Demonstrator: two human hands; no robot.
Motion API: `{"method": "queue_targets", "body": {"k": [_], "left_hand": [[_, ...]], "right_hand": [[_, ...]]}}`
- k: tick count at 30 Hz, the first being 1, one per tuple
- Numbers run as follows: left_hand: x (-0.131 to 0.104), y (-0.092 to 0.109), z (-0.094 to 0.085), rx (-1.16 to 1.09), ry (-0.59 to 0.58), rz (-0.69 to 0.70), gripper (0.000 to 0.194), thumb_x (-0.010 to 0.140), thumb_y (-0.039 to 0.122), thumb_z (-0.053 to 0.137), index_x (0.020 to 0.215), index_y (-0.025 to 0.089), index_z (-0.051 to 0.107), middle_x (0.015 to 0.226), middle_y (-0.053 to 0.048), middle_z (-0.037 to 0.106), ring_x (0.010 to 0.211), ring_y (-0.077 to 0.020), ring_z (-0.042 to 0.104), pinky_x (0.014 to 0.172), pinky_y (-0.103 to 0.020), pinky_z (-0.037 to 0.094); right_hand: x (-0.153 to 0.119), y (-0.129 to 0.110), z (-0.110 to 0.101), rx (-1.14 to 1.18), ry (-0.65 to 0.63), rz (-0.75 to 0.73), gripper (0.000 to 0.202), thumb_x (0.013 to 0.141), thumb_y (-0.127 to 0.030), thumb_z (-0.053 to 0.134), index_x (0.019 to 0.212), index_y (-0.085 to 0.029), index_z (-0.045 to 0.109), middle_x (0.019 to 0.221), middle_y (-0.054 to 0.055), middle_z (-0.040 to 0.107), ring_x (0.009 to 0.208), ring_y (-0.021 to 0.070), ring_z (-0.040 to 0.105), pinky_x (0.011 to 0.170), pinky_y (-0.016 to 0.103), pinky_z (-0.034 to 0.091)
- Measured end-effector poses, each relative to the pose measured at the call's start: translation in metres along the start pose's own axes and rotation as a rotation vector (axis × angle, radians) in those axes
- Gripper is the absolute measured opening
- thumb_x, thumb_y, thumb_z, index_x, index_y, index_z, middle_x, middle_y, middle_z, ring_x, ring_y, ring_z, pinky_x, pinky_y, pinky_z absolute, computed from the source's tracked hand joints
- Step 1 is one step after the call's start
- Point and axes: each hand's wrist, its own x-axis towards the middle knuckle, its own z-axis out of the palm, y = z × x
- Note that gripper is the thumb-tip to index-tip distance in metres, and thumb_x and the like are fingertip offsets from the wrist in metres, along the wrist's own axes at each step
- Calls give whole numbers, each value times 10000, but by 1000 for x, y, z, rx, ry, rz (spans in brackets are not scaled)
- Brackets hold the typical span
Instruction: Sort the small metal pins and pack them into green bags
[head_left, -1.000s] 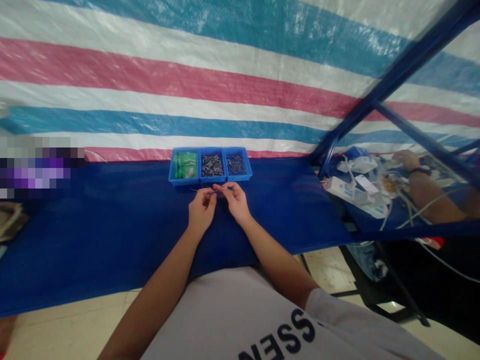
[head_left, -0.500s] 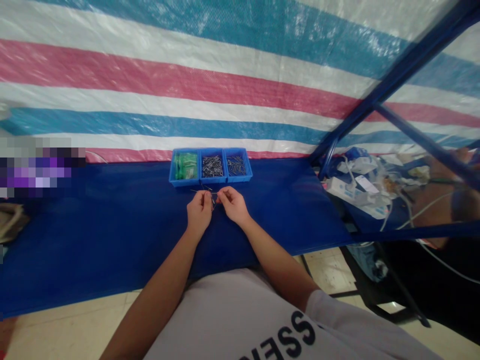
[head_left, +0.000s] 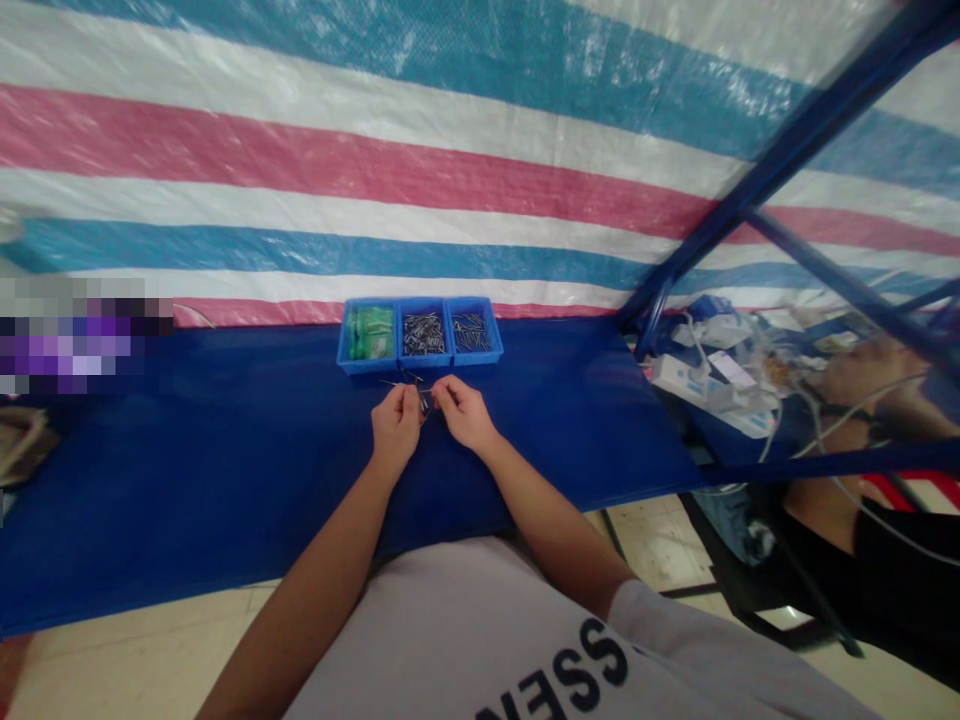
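Observation:
Both hands meet just in front of three joined blue bins. My left hand [head_left: 397,420] is pinched on a thin metal piece whose end sticks out to the left. Closed at the fingertips, my right hand [head_left: 463,412] grips something too small to make out, a short gap away. Small dark metal pieces [head_left: 425,402] show between the hands. The left bin holds green packets [head_left: 371,333]. Loose metal pins [head_left: 424,334] fill the middle bin, and longer thin pins [head_left: 471,333] lie in the right bin.
The hands are over a blue table [head_left: 225,450] against a striped tarp [head_left: 450,180]. A blue metal frame [head_left: 810,130] slants at the right. Beyond it are a white power strip [head_left: 701,392], cables and another person's arm [head_left: 847,435]. A brown bag edge [head_left: 22,445] shows at far left.
My hands have barely moved and keep their pinch; more of the small dark pieces shows between them. At the right, the other person's arm and leg have shifted.

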Motion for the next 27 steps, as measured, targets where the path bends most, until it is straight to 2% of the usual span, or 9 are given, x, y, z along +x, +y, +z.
{"method": "queue_targets", "body": {"k": [5,12,17,21,23,27], "left_hand": [[1,2,1,-39,21,-11,275,921,430,440,805,209,555,565,34,568,530,-116,548,559,-224,420],[1,0,0,101,50,2,377,927,430,424,642,200,514,523,28,550,505,-110,522,544,-229,381],[0,3,0,10,18,0,447,942,440,387,579,199,485,510,16,533,495,-107,508,541,-236,394],[-1,0,3,-170,-47,-14,303,900,475,475,796,202,555,597,25,585,522,-111,552,541,-230,437],[-1,-2,4,-182,-64,-20,284,883,479,505,869,202,561,627,29,598,522,-111,561,534,-228,441],[-1,-4,3,-26,-19,16,318,902,444,484,714,199,558,578,26,579,530,-109,542,559,-226,422]], "right_hand": [[1,3,0,10,8,4,275,937,-406,422,810,-213,570,717,2,603,674,143,572,674,264,467],[-1,3,0,-67,-51,-14,256,926,-413,451,861,-211,594,769,8,613,692,144,566,661,256,461],[0,-1,0,23,-56,-9,297,931,-430,439,786,-207,570,721,-3,584,673,135,552,651,249,449],[1,0,-1,51,-43,9,353,930,-464,439,727,-201,561,671,-19,556,644,125,530,644,244,436],[2,2,0,53,-35,15,364,928,-473,439,723,-199,561,672,-17,559,650,125,535,649,244,437],[1,5,2,46,-30,20,341,926,-471,445,767,-200,577,703,-9,584,659,128,550,646,245,447]]}}
